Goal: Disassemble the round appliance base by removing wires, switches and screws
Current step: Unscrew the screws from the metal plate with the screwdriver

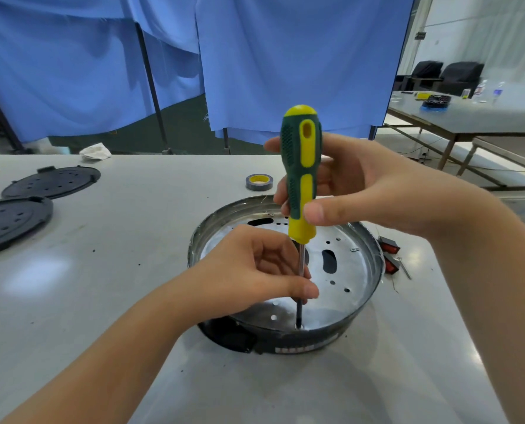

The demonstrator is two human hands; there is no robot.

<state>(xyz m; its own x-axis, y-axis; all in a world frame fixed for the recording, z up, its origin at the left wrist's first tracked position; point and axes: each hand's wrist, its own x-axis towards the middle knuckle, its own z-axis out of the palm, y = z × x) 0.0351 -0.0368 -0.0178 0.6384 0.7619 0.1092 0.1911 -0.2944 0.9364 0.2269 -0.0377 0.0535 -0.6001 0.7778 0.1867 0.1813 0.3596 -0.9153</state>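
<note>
The round appliance base point(365, 295), a shiny metal pan with holes over a black lower ring, sits in the middle of the table. A green and yellow screwdriver point(301, 166) stands upright in it, its tip at a screw point(298, 325) near the front rim. My right hand point(362, 191) grips the handle. My left hand point(255, 270) pinches the metal shaft between thumb and fingers. Two red rocker switches point(389, 255) lie on the table just right of the base.
Two black perforated round covers point(25, 203) lie at the far left. A roll of grey tape point(259, 182) stands behind the base. A crumpled white cloth point(96, 151) is at the table's far edge. Blue curtains hang behind; another table stands at the right.
</note>
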